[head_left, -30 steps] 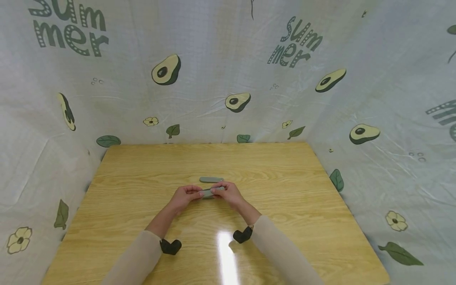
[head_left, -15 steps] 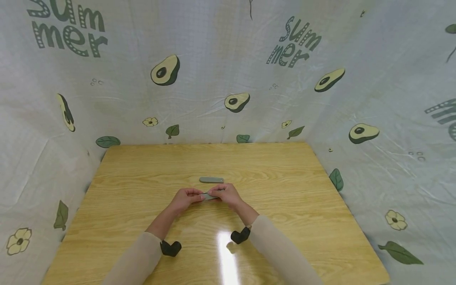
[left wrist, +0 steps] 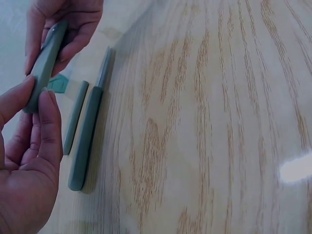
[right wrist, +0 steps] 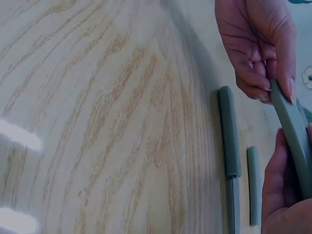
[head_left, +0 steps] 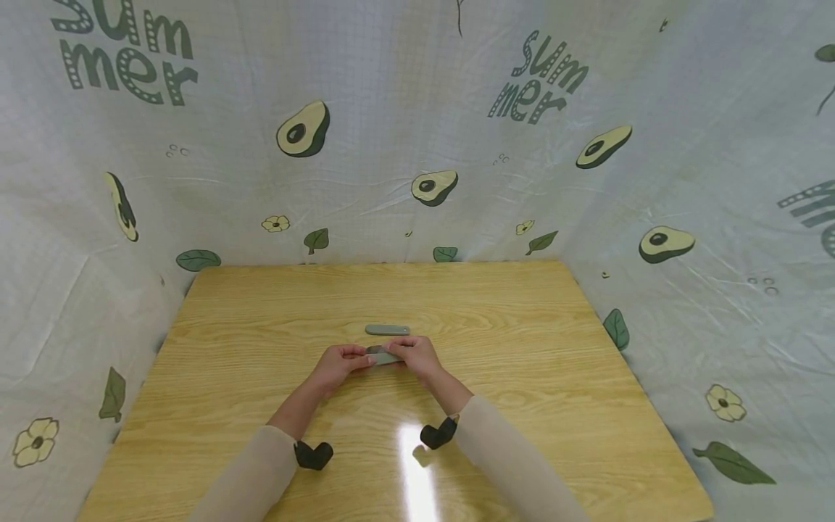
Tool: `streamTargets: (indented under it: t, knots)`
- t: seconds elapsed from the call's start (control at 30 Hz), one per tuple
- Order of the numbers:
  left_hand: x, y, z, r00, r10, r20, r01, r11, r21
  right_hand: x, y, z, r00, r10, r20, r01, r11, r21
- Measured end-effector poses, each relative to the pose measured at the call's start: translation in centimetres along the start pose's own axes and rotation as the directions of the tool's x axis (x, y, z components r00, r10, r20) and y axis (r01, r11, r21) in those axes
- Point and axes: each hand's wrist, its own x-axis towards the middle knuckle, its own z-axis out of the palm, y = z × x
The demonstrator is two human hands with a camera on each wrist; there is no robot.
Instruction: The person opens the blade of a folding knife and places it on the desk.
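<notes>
Above the table, my left hand (head_left: 336, 367) and right hand (head_left: 421, 358) hold a slim grey-green handle-shaped piece (left wrist: 45, 70) between them. Its left end is pinched by the left thumb and fingers; the right hand grips the other end. A darker part (head_left: 375, 349) shows just behind it in the head view; what this belongs to is unclear. Below the hands, both wrist views show a knife (left wrist: 87, 141) with a green handle and a narrow metal blade lying flat. Parallel to it, on the far side, lies a thinner green strip (right wrist: 253, 185).
The wooden table (head_left: 261, 304) ends at a white curtain (head_left: 365, 109) printed with avocados and leaves, which also hangs along both sides. Black wrist mounts (head_left: 313, 454) sit on both sleeves. Light glares off the near tabletop (head_left: 414, 471).
The held piece has turned between the fingers, and the hands have come slightly nearer the body. The right wrist has shifted a little left. The strip behind the hands stays put.
</notes>
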Motion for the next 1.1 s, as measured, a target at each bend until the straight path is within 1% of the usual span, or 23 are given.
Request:
streamTargets:
  t: [0.07, 0.13, 0.3, 0.37, 0.43, 0.53, 0.63, 0.7, 0.77, 0.83, 0.9, 1.0, 1.1]
  knots:
    - [0.0, 0.0, 0.0, 1.000, 0.004, 0.001, -0.004, 1.000, 0.008, 0.1, 0.1, 0.0, 1.000, 0.004, -0.024, -0.004, 1.000, 0.001]
    - [0.2, -0.4, 0.0, 1.000, 0.009, 0.004, -0.009, 1.000, 0.018, 0.1, 0.0, 0.1, 0.999, 0.002, -0.049, -0.002, 1.000, 0.016]
    - [0.2, -0.6, 0.1, 1.000, 0.015, 0.015, -0.015, 1.000, 0.027, 1.2, 1.5, 0.1, 0.995, 0.007, -0.099, 0.005, 0.993, 0.121]
    - [0.2, -0.6, 0.1, 1.000, 0.015, 0.014, -0.015, 1.000, 0.026, 1.6, 1.9, 0.0, 0.995, -0.005, -0.100, 0.017, 0.993, 0.118]
    - [0.1, -0.5, 0.0, 1.000, 0.018, 0.019, -0.019, 0.999, 0.033, 1.8, 2.0, -0.2, 0.995, -0.024, -0.095, 0.031, 0.997, 0.075]
    - [0.0, -0.4, -0.1, 1.000, 0.018, 0.022, -0.019, 0.999, 0.045, 2.1, 1.8, -0.5, 0.995, -0.068, -0.071, 0.066, 0.997, -0.040]
    - [-0.1, -0.3, -0.1, 0.999, 0.028, 0.040, -0.030, 0.997, 0.065, 2.4, 1.5, -0.8, 0.996, -0.085, -0.035, 0.079, 0.987, -0.140]
    - [-0.2, -0.3, -0.1, 0.998, 0.028, 0.054, -0.032, 0.995, 0.091, 2.6, 1.2, -0.9, 0.996, -0.085, 0.000, 0.083, 0.979, -0.184]
    - [-0.2, -0.3, -0.1, 0.998, 0.029, 0.063, -0.037, 0.991, 0.128, 2.7, 1.0, -0.9, 0.995, -0.086, 0.043, 0.093, 0.973, -0.210]
    - [-0.3, -0.4, 0.0, 0.997, 0.023, 0.072, -0.034, 0.988, 0.154, 2.9, 1.0, -1.0, 0.993, -0.081, 0.083, 0.098, 0.972, -0.215]
    - [-0.3, -0.4, 0.1, 0.997, 0.020, 0.073, -0.032, 0.985, 0.171, 3.0, 1.0, -1.0, 0.991, -0.076, 0.107, 0.099, 0.970, -0.221]
    - [-0.3, -0.6, 0.1, 0.997, 0.024, 0.075, -0.036, 0.985, 0.168, 3.1, 1.1, -1.0, 0.990, -0.082, 0.112, 0.106, 0.966, -0.236]
    - [-0.3, -0.7, 0.0, 0.998, 0.035, 0.057, -0.044, 0.985, 0.166, 3.1, 1.1, -0.9, 0.990, -0.104, 0.093, 0.124, 0.960, -0.251]
